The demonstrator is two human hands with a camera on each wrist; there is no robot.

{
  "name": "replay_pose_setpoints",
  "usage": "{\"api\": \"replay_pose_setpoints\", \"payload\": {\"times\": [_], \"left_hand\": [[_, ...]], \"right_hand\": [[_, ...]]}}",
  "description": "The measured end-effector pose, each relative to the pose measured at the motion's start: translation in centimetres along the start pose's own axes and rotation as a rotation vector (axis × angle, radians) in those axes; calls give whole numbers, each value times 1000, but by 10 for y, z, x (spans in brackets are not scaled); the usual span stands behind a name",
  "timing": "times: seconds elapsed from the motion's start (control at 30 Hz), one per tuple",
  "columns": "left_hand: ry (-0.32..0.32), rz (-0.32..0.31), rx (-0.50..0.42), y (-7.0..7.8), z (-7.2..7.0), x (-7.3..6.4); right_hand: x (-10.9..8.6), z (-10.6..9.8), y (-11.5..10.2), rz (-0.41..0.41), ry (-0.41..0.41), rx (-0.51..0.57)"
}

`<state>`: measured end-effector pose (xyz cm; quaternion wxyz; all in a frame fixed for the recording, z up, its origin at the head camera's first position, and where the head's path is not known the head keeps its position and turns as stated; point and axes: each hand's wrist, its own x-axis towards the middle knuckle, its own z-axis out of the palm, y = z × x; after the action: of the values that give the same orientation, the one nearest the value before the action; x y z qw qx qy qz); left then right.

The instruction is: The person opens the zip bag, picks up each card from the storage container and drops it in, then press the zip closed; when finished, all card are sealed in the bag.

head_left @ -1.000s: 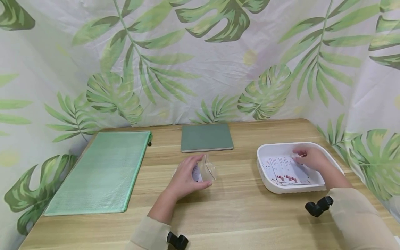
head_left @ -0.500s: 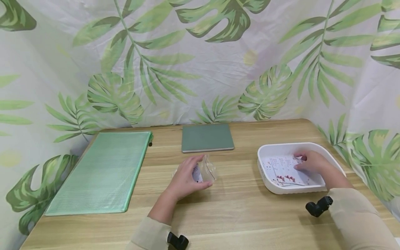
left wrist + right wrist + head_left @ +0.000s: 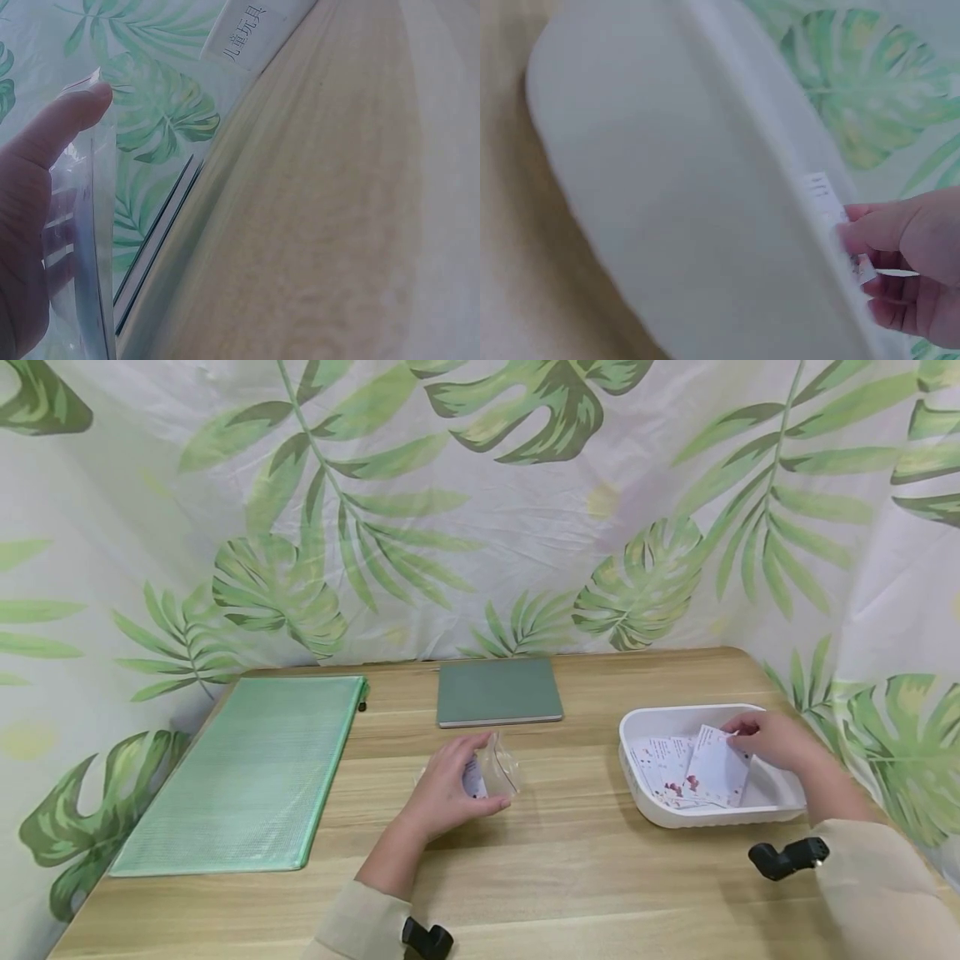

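My left hand (image 3: pixel 444 793) holds a clear zip bag (image 3: pixel 501 768) over the middle of the table, thumb on the near side and fingers behind. Part of a printed card (image 3: pixel 472 779) shows inside the bag. In the left wrist view the bag (image 3: pixel 94 247) stands upright along the palm. At the right, my right hand (image 3: pixel 776 745) pinches the upper corner of a white printed card (image 3: pixel 718 767) with red figures, tilted up inside a white plastic tray (image 3: pixel 720 817). More printed cards (image 3: pixel 658 760) lie under it. The tray's wall (image 3: pixel 675 165) fills much of the right wrist view.
A green mesh zipper pouch (image 3: pixel 240 777) lies flat at the left of the wooden table (image 3: pixel 570 877). A dark green notebook (image 3: pixel 498 692) lies at the back, beyond the left hand. Leaf-patterned cloth (image 3: pixel 525 543) hangs behind the table.
My right hand has taken hold of the top card and raised its upper edge, moving slightly right in the tray. The left hand and the bag stay in place.
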<state>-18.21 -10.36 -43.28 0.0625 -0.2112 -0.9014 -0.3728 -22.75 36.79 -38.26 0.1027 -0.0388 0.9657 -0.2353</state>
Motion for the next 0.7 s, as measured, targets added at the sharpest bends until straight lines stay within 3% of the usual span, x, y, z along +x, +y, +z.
{"api": "replay_pose_setpoints", "payload": {"times": [0.1, 0.4, 0.57, 0.7], "left_hand": [[4, 0, 2, 0, 0, 0], [3, 3, 0, 1, 2, -2], [0, -2, 12, 2, 0, -2], [-1, -1, 19, 3, -1, -2]], "right_hand": [[-9, -11, -4, -24, 15, -12], [-40, -30, -23, 15, 107, 46], [-51, -26, -40, 65, 226, 202], [-53, -12, -61, 18, 358, 385]]}}
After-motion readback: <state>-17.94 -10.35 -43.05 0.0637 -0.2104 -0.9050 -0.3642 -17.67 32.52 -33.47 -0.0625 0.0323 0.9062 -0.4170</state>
